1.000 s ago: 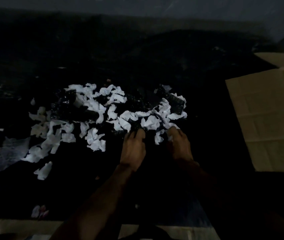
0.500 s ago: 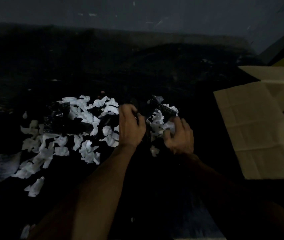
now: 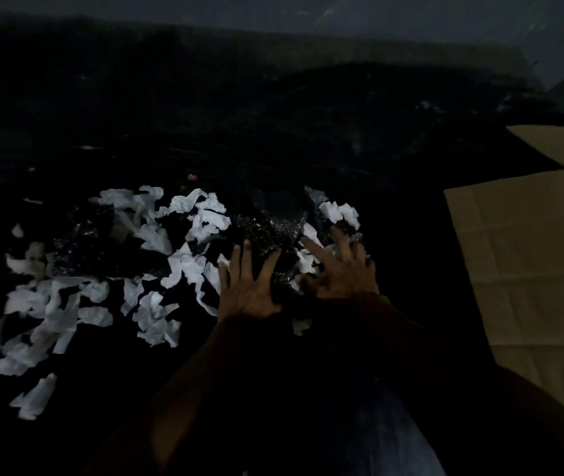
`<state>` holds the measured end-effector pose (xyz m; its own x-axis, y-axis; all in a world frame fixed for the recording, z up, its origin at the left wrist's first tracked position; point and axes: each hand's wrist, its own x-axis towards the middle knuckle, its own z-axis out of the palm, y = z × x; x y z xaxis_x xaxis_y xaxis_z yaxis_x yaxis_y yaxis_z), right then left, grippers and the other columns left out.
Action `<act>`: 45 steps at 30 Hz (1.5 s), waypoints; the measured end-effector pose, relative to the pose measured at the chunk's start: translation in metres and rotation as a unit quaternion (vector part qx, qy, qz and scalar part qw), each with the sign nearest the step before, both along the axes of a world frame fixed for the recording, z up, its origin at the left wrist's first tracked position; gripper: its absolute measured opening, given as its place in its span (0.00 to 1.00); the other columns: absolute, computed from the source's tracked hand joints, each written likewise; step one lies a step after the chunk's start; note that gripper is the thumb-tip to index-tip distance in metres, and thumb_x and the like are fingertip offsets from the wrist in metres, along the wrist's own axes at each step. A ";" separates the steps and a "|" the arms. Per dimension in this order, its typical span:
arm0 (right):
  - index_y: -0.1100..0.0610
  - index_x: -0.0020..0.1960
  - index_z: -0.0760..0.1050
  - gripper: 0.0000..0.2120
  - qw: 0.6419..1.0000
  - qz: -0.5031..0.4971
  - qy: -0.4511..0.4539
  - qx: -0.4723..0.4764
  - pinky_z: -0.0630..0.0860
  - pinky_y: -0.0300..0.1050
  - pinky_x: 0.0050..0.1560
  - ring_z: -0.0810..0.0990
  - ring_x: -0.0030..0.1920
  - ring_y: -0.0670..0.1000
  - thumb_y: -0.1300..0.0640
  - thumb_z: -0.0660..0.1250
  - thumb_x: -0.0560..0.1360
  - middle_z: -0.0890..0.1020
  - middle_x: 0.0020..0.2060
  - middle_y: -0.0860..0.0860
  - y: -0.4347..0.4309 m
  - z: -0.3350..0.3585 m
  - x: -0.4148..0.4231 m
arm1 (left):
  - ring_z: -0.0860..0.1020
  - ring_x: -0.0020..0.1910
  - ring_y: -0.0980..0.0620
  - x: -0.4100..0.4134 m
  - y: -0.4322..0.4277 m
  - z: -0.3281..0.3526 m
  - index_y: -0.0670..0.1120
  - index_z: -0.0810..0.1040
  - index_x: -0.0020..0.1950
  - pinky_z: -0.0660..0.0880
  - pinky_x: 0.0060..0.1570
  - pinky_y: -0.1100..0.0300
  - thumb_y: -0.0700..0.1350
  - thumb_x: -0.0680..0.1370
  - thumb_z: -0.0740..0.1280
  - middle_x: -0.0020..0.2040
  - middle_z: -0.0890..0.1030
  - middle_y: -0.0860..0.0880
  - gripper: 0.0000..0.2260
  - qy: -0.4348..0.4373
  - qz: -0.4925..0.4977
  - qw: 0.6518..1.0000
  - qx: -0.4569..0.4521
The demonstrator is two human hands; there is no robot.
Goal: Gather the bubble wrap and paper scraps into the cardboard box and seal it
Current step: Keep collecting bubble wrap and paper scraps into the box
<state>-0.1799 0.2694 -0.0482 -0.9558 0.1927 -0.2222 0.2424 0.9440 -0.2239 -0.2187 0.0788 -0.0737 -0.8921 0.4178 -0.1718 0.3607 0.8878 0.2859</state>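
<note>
Both hands press down with fingers spread on a dim, dark floor [image 3: 273, 115]: the left hand [image 3: 247, 286] and right hand [image 3: 340, 273] flank a glinting sheet of bubble wrap [image 3: 266, 228], gripping nothing. White paper scraps [image 3: 156, 314] lie scattered to the left, likely feather-light, soft and best scooped in bunches. The cardboard box [image 3: 531, 255] waits well apart on the right, flaps open, with nothing between it and the hands

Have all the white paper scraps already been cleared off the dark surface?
No: many white paper scraps lie scattered on the dark surface to the left of the left hand, outside the cardboard box.
</note>
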 end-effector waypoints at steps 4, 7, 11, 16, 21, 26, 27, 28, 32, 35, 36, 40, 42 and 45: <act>0.44 0.64 0.69 0.25 0.994 0.026 0.107 0.000 0.67 0.65 0.63 0.67 0.65 0.67 0.35 0.60 0.71 0.70 0.66 0.58 -0.003 -0.014 0.003 | 0.68 0.65 0.35 -0.001 -0.002 -0.012 0.47 0.74 0.61 0.69 0.62 0.40 0.64 0.72 0.62 0.67 0.70 0.35 0.26 0.104 -0.008 0.991 0.087; 0.56 0.52 0.79 0.23 0.986 0.050 0.159 -0.006 0.72 0.61 0.59 0.73 0.55 0.63 0.40 0.62 0.68 0.78 0.51 0.59 -0.004 -0.023 0.004 | 0.76 0.51 0.35 0.000 -0.001 -0.012 0.39 0.77 0.51 0.76 0.52 0.44 0.55 0.72 0.62 0.56 0.77 0.35 0.20 0.124 -0.008 0.983 0.135; 0.57 0.47 0.81 0.27 0.992 0.041 0.114 -0.021 0.76 0.55 0.43 0.78 0.42 0.64 0.37 0.57 0.65 0.79 0.44 0.57 -0.005 -0.011 0.001 | 0.76 0.45 0.35 -0.003 -0.001 0.006 0.41 0.75 0.56 0.77 0.45 0.44 0.46 0.70 0.62 0.51 0.77 0.38 0.17 0.072 -0.031 0.987 0.139; 0.46 0.65 0.67 0.23 0.993 -0.006 0.081 -0.087 0.72 0.49 0.46 0.79 0.51 0.60 0.44 0.59 0.71 0.79 0.52 0.55 -0.009 0.018 -0.002 | 0.74 0.54 0.41 -0.009 0.001 0.034 0.45 0.73 0.63 0.70 0.57 0.48 0.35 0.70 0.66 0.61 0.74 0.43 0.21 0.083 0.001 0.982 0.168; 0.43 0.59 0.72 0.15 0.987 -0.026 0.102 -0.118 0.72 0.48 0.49 0.78 0.54 0.58 0.47 0.62 0.72 0.77 0.56 0.52 -0.014 0.048 -0.006 | 0.75 0.56 0.43 -0.017 -0.005 0.065 0.45 0.78 0.56 0.74 0.57 0.48 0.34 0.67 0.68 0.60 0.77 0.46 0.18 0.148 0.021 0.972 0.182; 0.48 0.56 0.78 0.16 0.976 -0.035 0.182 -0.113 0.75 0.47 0.48 0.77 0.54 0.54 0.41 0.64 0.73 0.68 0.64 0.45 -0.021 0.078 -0.008 | 0.77 0.54 0.43 -0.025 -0.011 0.098 0.42 0.80 0.48 0.74 0.57 0.46 0.47 0.69 0.75 0.56 0.78 0.44 0.12 0.192 0.026 0.965 0.178; 0.47 0.56 0.78 0.14 0.972 -0.030 0.195 -0.129 0.73 0.45 0.48 0.76 0.56 0.52 0.44 0.65 0.74 0.68 0.64 0.44 -0.021 0.084 -0.008 | 0.77 0.56 0.43 -0.026 -0.012 0.105 0.42 0.81 0.47 0.71 0.61 0.46 0.48 0.68 0.74 0.57 0.79 0.45 0.12 0.208 0.025 0.962 0.176; 0.46 0.56 0.78 0.12 0.969 -0.024 0.199 -0.146 0.72 0.44 0.49 0.75 0.58 0.50 0.47 0.66 0.73 0.69 0.65 0.43 -0.020 0.088 -0.008 | 0.77 0.57 0.44 -0.025 -0.013 0.113 0.42 0.81 0.47 0.67 0.65 0.48 0.48 0.68 0.72 0.58 0.79 0.45 0.12 0.224 0.024 0.959 0.173; 0.42 0.64 0.70 0.19 0.946 -0.013 0.206 -0.249 0.73 0.34 0.44 0.76 0.55 0.45 0.55 0.64 0.74 0.72 0.63 0.42 -0.016 0.107 -0.004 | 0.77 0.58 0.47 -0.014 -0.011 0.146 0.46 0.77 0.61 0.72 0.58 0.54 0.38 0.72 0.65 0.61 0.78 0.47 0.17 0.187 0.038 0.958 0.212; 0.39 0.69 0.63 0.26 0.938 -0.014 0.208 -0.278 0.67 0.26 0.38 0.74 0.48 0.41 0.57 0.63 0.75 0.74 0.63 0.43 -0.014 0.118 -0.001 | 0.79 0.53 0.49 -0.009 -0.013 0.159 0.49 0.79 0.57 0.74 0.52 0.57 0.36 0.72 0.62 0.57 0.80 0.49 0.17 0.184 0.061 0.954 0.228; 0.39 0.68 0.65 0.25 0.939 -0.019 0.212 -0.270 0.69 0.30 0.41 0.75 0.49 0.43 0.57 0.62 0.75 0.75 0.63 0.44 -0.013 0.118 -0.001 | 0.80 0.51 0.49 -0.008 -0.014 0.161 0.49 0.81 0.53 0.75 0.51 0.58 0.38 0.71 0.61 0.54 0.81 0.49 0.14 0.187 0.074 0.951 0.234; 0.43 0.55 0.77 0.11 0.936 -0.041 0.242 -0.253 0.76 0.44 0.53 0.80 0.53 0.48 0.51 0.64 0.73 0.82 0.53 0.45 -0.008 0.125 0.002 | 0.79 0.38 0.50 -0.002 -0.013 0.177 0.51 0.79 0.39 0.76 0.39 0.56 0.56 0.72 0.61 0.40 0.81 0.52 0.12 0.243 0.091 0.939 0.225; 0.45 0.49 0.78 0.08 0.933 -0.037 0.263 -0.245 0.76 0.43 0.49 0.80 0.49 0.46 0.44 0.66 0.72 0.82 0.48 0.44 -0.006 0.134 0.006 | 0.79 0.37 0.53 0.001 -0.013 0.184 0.51 0.79 0.38 0.75 0.36 0.58 0.62 0.72 0.65 0.38 0.80 0.52 0.15 0.283 0.067 0.932 0.219; 0.46 0.49 0.79 0.15 0.914 -0.035 0.313 -0.254 0.76 0.42 0.48 0.79 0.47 0.44 0.38 0.70 0.69 0.81 0.46 0.44 0.002 0.154 0.017 | 0.79 0.38 0.54 0.007 -0.013 0.197 0.50 0.80 0.42 0.76 0.37 0.59 0.64 0.71 0.68 0.39 0.81 0.53 0.17 0.319 0.020 0.920 0.228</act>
